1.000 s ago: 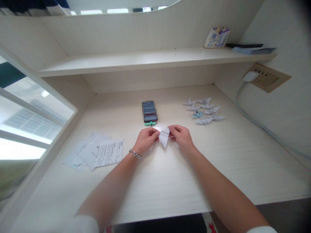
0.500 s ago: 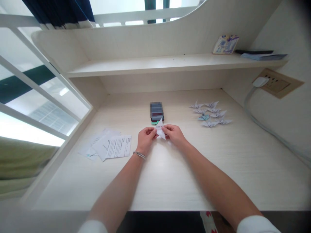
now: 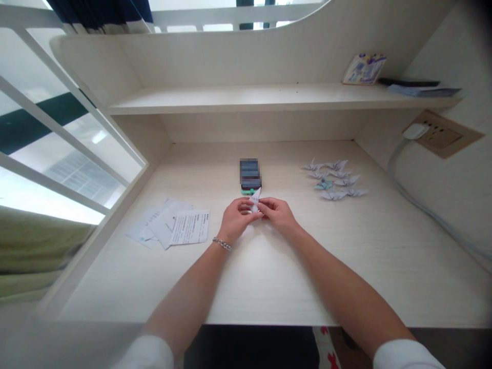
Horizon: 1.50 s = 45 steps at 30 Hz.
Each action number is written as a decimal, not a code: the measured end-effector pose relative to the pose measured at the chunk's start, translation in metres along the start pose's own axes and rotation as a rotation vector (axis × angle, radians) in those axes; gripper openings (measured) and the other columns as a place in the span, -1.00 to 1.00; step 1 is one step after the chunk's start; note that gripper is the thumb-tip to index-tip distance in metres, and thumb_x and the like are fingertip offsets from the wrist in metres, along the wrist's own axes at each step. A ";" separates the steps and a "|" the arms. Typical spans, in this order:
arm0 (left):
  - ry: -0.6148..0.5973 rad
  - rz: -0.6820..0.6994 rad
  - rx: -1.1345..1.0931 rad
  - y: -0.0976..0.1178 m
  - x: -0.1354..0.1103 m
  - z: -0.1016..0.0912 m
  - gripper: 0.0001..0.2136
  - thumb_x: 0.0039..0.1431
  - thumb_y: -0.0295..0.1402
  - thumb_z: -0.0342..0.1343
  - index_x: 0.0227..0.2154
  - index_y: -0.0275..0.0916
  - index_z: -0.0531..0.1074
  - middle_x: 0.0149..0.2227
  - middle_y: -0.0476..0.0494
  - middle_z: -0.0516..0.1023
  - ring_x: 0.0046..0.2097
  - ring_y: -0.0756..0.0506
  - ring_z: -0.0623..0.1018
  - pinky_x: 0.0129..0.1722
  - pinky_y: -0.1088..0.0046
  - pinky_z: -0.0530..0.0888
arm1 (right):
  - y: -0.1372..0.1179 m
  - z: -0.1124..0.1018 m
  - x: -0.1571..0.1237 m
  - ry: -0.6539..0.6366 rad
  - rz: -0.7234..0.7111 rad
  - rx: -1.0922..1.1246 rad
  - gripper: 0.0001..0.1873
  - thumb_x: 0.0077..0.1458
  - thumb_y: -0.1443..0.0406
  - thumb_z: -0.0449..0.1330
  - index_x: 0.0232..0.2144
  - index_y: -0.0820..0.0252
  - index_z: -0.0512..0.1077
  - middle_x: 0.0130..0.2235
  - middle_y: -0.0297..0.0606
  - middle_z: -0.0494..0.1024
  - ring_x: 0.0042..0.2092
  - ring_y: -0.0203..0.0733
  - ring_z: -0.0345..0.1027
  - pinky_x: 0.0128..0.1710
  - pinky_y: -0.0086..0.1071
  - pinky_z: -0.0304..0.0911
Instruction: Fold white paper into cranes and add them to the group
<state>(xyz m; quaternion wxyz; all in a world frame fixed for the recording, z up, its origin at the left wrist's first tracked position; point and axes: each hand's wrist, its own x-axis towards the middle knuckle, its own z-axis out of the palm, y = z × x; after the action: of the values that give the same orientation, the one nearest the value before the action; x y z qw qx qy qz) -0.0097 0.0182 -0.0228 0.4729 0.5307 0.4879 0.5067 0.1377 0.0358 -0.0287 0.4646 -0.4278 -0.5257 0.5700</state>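
Observation:
Between both hands is a small folded piece of white printed paper [image 3: 255,198], its pointed tip facing away from me. My left hand [image 3: 239,218], with a chain bracelet [image 3: 222,244] on its wrist, pinches the paper's left side and lower end. From the right, my right hand [image 3: 279,212] grips the other side between thumb and fingers. The fingers hide part of the folds. Just beyond the paper lies a phone [image 3: 250,173] with a blurred screen. Several folded paper cranes [image 3: 333,179], one of them bluish, sit in a group at the right.
Loose printed sheets [image 3: 188,228] overlap on the desk [image 3: 265,287] at the left. A shelf [image 3: 230,98] spans the back, carrying a small colourful packet [image 3: 364,69] and flat booklets [image 3: 425,90]. On the right wall, a cable [image 3: 400,179] hangs from a socket [image 3: 444,134].
My left thumb has shifted down and across under the folded paper, whose visible part is now narrower. The whole view has tilted slightly.

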 end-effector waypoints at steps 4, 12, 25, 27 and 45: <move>-0.079 -0.094 -0.110 0.004 -0.002 0.000 -0.62 -0.30 -0.39 0.32 -0.33 -0.31 0.37 -0.34 -0.15 0.50 -0.31 -0.05 0.51 -0.31 0.38 0.46 | 0.000 -0.001 -0.001 -0.005 -0.017 -0.011 -0.69 -0.16 0.13 0.25 -0.37 0.22 0.48 -0.43 -0.27 0.55 -0.46 -0.26 0.37 -0.50 -0.43 0.27; -0.086 -0.108 -0.207 0.000 -0.002 0.001 -0.66 -0.26 -0.40 0.30 -0.36 -0.32 0.37 -0.29 -0.17 0.51 -0.30 -0.06 0.52 -0.25 0.35 0.45 | -0.001 -0.001 -0.001 -0.008 -0.032 -0.073 -0.69 -0.15 0.14 0.22 -0.36 0.23 0.48 -0.42 -0.24 0.56 -0.45 -0.24 0.39 -0.51 -0.42 0.29; -0.063 0.014 -0.231 0.006 -0.009 0.009 -0.72 -0.13 -0.45 0.21 -0.29 -0.29 0.34 -0.09 -0.23 0.42 -0.16 -0.09 0.50 -0.13 0.31 0.44 | -0.004 0.001 -0.009 0.142 -0.223 -0.443 -0.73 -0.17 0.43 0.07 -0.35 0.21 0.47 -0.35 -0.30 0.54 -0.33 -0.22 0.39 -0.31 -0.40 0.27; -0.032 -0.036 -0.316 0.008 -0.008 0.009 -0.73 -0.10 -0.39 0.20 -0.28 -0.29 0.35 -0.13 -0.22 0.45 -0.17 -0.09 0.51 -0.15 0.28 0.45 | -0.006 0.002 -0.011 0.150 -0.267 -0.486 -0.70 -0.15 0.45 0.05 -0.33 0.20 0.46 -0.33 -0.29 0.54 -0.31 -0.21 0.38 -0.30 -0.39 0.27; -0.064 -0.285 -0.527 0.016 -0.012 0.003 -0.77 -0.21 -0.38 0.29 -0.42 -0.35 0.47 -0.40 -0.12 0.52 -0.35 0.01 0.48 -0.27 0.45 0.40 | -0.021 0.007 -0.023 0.133 -0.291 -0.285 -0.74 -0.14 0.32 0.21 -0.29 0.21 0.45 -0.30 -0.20 0.53 -0.27 -0.14 0.40 -0.27 -0.35 0.29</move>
<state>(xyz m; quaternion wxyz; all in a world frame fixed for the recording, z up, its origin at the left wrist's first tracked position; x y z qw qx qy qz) -0.0065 0.0054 -0.0078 0.6759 0.3316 0.3938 0.5274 0.1375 0.0121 -0.0069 0.5104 -0.4454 -0.6254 0.3874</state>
